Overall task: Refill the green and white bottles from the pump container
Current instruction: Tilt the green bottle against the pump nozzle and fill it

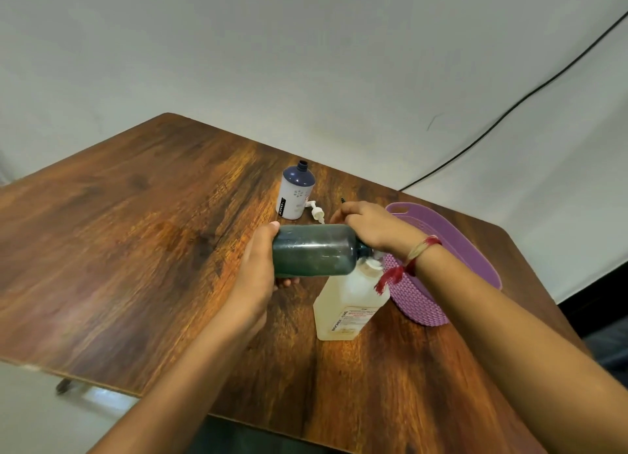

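Left hand (258, 266) grips the green bottle (316, 249) by its base, and the right hand (373, 229) curls its fingers round the neck. The plastic is smooth and stiff, probably light and slippery.

A thread band (423, 249) circles the right wrist, made of several thin strands wound together, some deep red and some straw-coloured. From the band's underside a frayed red tassel (387, 280) hangs loose. It is perhaps the tied-off ends, though blur hides any knot. Ahead of the band the right hand (370, 231) is bare, and behind the band the forearm is uncovered too. Across from the band, the left hand (255, 266) and its forearm are likewise uncovered, and the thumbnail there is trimmed short.
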